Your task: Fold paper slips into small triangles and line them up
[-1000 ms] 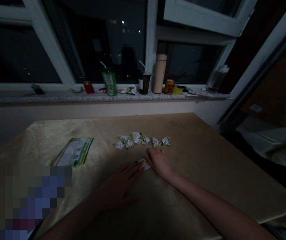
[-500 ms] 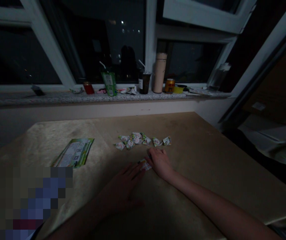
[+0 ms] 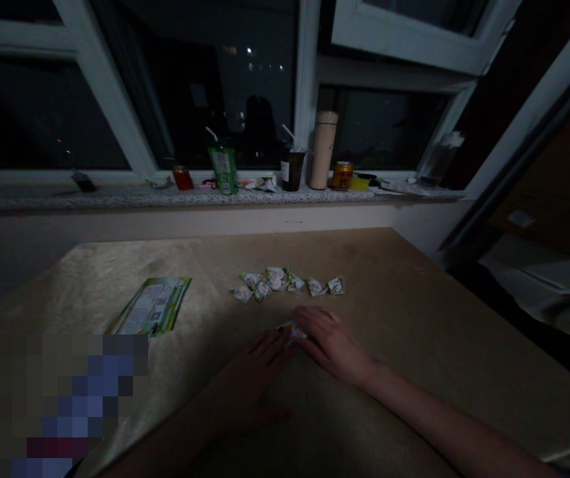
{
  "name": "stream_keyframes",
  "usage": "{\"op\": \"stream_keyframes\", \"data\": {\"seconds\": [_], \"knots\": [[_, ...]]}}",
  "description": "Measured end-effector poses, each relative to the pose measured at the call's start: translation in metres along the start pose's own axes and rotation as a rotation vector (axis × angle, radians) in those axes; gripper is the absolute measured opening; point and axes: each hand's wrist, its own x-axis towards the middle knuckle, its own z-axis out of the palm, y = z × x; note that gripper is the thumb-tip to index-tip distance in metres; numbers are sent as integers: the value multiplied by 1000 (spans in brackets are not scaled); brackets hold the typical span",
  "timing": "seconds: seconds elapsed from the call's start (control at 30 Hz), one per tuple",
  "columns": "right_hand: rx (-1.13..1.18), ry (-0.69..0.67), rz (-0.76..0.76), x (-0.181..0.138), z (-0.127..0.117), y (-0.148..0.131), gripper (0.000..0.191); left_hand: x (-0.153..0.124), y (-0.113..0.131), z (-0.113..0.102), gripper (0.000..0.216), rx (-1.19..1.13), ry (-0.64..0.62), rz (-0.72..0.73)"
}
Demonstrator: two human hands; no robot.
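Small printed paper piece (image 3: 291, 330) flat on table (image 3: 414, 318), pinned between left hand (image 3: 250, 378) fingertips at 7 o'clock and right hand (image 3: 332, 345) fingertips at 3; fingers loosely spread, pressing it.

table (image 3: 414, 318): matt board | wrappers (image 3: 289, 284): glossy printed paper | windowsill (image 3: 115, 196): speckled stone

No text can be read: the picture is too dark and small. The green-edged printed paper leaflet (image 3: 151, 307) on the tan worktop (image 3: 414, 318) carries a blurred block like a square code, and the green drink carton (image 3: 224, 170) on the stone windowsill (image 3: 40, 197) bears illegible print.
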Motion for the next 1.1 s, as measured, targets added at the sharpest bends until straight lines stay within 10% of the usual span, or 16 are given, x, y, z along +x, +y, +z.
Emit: {"op": "stream_keyframes", "data": {"seconds": [0.33,1.1], "knots": [[59,-252,-30,-33,-1,-6,57,0,3,0,95,-30,38,20],[51,-232,-6,-32,0,-7,51,-10,-17,-8,71,66,5,76]]}}
